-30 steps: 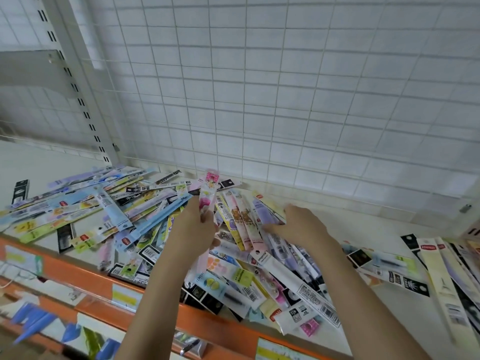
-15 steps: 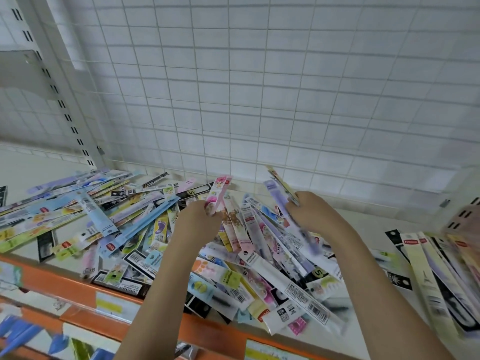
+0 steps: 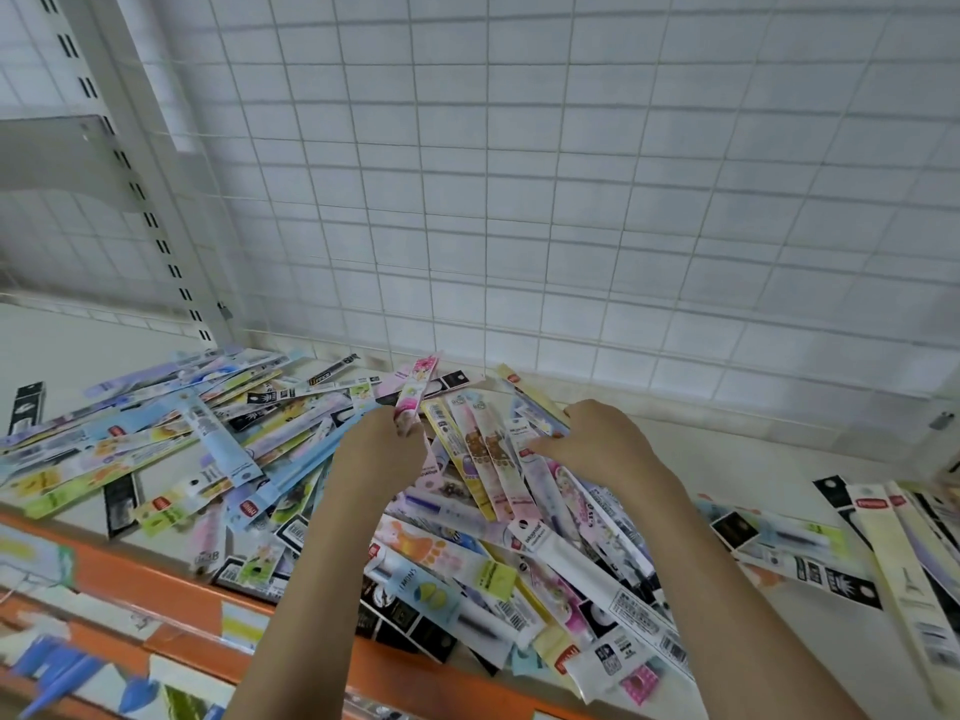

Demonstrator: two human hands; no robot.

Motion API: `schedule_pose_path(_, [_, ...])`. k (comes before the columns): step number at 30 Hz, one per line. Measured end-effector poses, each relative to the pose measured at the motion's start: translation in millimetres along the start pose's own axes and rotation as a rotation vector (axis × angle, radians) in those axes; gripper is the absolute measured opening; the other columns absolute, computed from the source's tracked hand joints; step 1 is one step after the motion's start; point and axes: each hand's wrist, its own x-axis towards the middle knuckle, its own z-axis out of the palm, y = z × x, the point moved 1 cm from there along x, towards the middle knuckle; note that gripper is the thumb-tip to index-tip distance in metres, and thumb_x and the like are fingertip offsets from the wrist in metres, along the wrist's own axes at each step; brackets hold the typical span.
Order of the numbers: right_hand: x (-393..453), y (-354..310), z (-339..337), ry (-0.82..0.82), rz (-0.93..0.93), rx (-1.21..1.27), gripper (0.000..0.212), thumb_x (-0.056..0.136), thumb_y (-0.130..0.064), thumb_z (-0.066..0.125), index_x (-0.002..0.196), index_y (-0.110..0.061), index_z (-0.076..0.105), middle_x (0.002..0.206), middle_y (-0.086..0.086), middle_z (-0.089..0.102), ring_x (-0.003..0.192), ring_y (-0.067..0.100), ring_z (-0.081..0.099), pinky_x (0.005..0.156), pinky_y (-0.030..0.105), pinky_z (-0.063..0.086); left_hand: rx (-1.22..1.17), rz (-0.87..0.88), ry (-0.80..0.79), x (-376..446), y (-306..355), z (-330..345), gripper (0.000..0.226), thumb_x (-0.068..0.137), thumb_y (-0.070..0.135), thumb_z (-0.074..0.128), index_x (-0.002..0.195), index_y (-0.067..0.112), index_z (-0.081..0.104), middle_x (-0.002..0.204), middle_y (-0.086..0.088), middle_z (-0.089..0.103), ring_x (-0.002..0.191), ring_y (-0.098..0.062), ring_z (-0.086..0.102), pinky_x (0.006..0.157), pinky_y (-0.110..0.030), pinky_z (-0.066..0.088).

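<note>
Hands are working over a heap of packets (image 3: 467,543), long narrow pen-style sleeves in many colours, which is lying spread across a white shelf (image 3: 727,449).

Left hand (image 3: 379,452) is gripping a pink packet (image 3: 415,389). Its fingers are curling tight round the lower end, and the packet is standing nearly upright, its top rising clear of the heap at the back. The hand itself is hovering just over the heap's far middle.

Right hand (image 3: 597,444) is sitting near the left one, with a fan of packets lying between them. Its fingers are curling over the near end of a yellow-edged packet (image 3: 522,394), which is slanting away up and to the left, lifted a little off the heap. The forefinger is stretching out leftward and touching the packets below. The thumb is hiding under the hand, so the pinch is not showing fully.

Orange shelf edge (image 3: 171,584) is running along the front, carrying price labels. A wire grid panel (image 3: 519,200) is backing the shelf, with a slotted upright (image 3: 150,215) at the left. A second, smaller group of packets (image 3: 893,553) is lying well apart at the right. One black packet (image 3: 26,407) is lying alone at the far left.
</note>
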Motion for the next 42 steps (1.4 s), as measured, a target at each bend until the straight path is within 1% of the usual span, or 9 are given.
schedule_pose_path(9, [3, -3, 11, -0.156, 0.048, -0.055, 0.039, 0.077, -0.037, 0.069, 0.063, -0.015, 0.04, 0.061, -0.002, 0.044, 0.055, 0.016, 0.044, 0.049, 0.025, 0.031, 0.0, 0.036, -0.01, 7, -1, -1, 0.033, 0.092, 0.019, 0.044, 0.062, 0.013, 0.033, 0.058, -0.003, 0.039, 0.053, -0.016, 0.035, 0.049, -0.025, 0.027])
schedule_pose_path(13, [4, 0, 5, -0.106, 0.08, -0.012, 0.031, 0.078, -0.02, 0.063, 0.061, -0.014, 0.037, 0.058, -0.001, 0.039, 0.05, 0.017, 0.038, 0.048, 0.023, 0.027, -0.009, 0.074, -0.024, 10, 5, 5, 0.039, 0.091, 0.018, 0.048, 0.058, 0.014, 0.027, 0.054, -0.002, 0.031, 0.051, -0.017, 0.03, 0.049, -0.025, 0.025])
schedule_pose_path(19, [-2, 9, -17, 0.01, 0.089, 0.177, 0.034, 0.084, -0.022, 0.059, 0.061, -0.014, 0.036, 0.057, 0.0, 0.038, 0.049, 0.017, 0.036, 0.048, 0.025, 0.026, 0.009, 0.138, -0.057, 15, 16, 20, 0.042, 0.089, 0.02, 0.05, 0.056, 0.014, 0.025, 0.052, -0.002, 0.028, 0.048, -0.017, 0.027, 0.048, -0.026, 0.022])
schedule_pose_path(24, [-12, 17, -37, 0.101, 0.066, 0.279, 0.035, 0.086, -0.023, 0.06, 0.061, -0.013, 0.037, 0.054, 0.0, 0.035, 0.046, 0.014, 0.033, 0.041, 0.021, 0.026, 0.127, 0.181, -0.119, 19, 30, 35, 0.041, 0.086, 0.048, 0.056, 0.072, 0.011, 0.044, 0.064, 0.002, 0.045, 0.064, -0.019, 0.047, 0.051, -0.025, 0.033])
schedule_pose_path(29, [-27, 30, -48, 0.151, 0.069, 0.305, 0.024, 0.088, -0.026, 0.057, 0.075, -0.009, 0.047, 0.067, 0.006, 0.044, 0.056, 0.018, 0.039, 0.05, 0.027, 0.028, 0.346, 0.192, -0.113, 20, 39, 44, 0.058, 0.079, 0.062, 0.057, 0.084, 0.005, 0.046, 0.068, 0.0, 0.046, 0.073, -0.023, 0.051, 0.062, -0.029, 0.04])
schedule_pose_path(31, [-32, 35, -50, 0.153, 0.073, 0.309, 0.023, 0.089, -0.027, 0.056, 0.076, -0.01, 0.048, 0.07, 0.007, 0.047, 0.061, 0.02, 0.042, 0.051, 0.026, 0.03, 0.37, 0.158, -0.13, 19, 42, 47, 0.059, 0.077, 0.062, 0.061, 0.092, 0.006, 0.049, 0.07, -0.001, 0.048, 0.076, -0.024, 0.054, 0.063, -0.03, 0.042])
schedule_pose_path(35, [-41, 45, -48, 0.131, 0.084, 0.314, 0.026, 0.09, -0.027, 0.055, 0.073, -0.011, 0.046, 0.069, 0.005, 0.047, 0.062, 0.02, 0.042, 0.051, 0.027, 0.03, 0.319, 0.08, -0.171, 20, 46, 49, 0.052, 0.077, 0.053, 0.067, 0.079, 0.007, 0.044, 0.062, 0.0, 0.046, 0.063, -0.018, 0.05, 0.054, -0.026, 0.039])
schedule_pose_path(38, [-47, 52, -48, 0.112, 0.088, 0.327, 0.029, 0.09, -0.027, 0.054, 0.068, -0.013, 0.041, 0.064, 0.002, 0.042, 0.057, 0.017, 0.039, 0.051, 0.027, 0.03, 0.193, -0.002, -0.231, 21, 50, 47, 0.043, 0.077, 0.037, 0.072, 0.063, 0.007, 0.044, 0.058, -0.002, 0.049, 0.051, -0.014, 0.045, 0.045, -0.023, 0.034])
schedule_pose_path(42, [-51, 57, -49, 0.102, 0.079, 0.342, 0.032, 0.09, -0.026, 0.054, 0.065, -0.015, 0.038, 0.06, 0.0, 0.039, 0.054, 0.015, 0.038, 0.05, 0.026, 0.029, 0.027, -0.111, -0.25, 18, 49, 46, 0.023, 0.076, 0.015, 0.065, 0.068, 0.004, 0.047, 0.056, -0.005, 0.045, 0.045, -0.016, 0.041, 0.045, -0.02, 0.036])
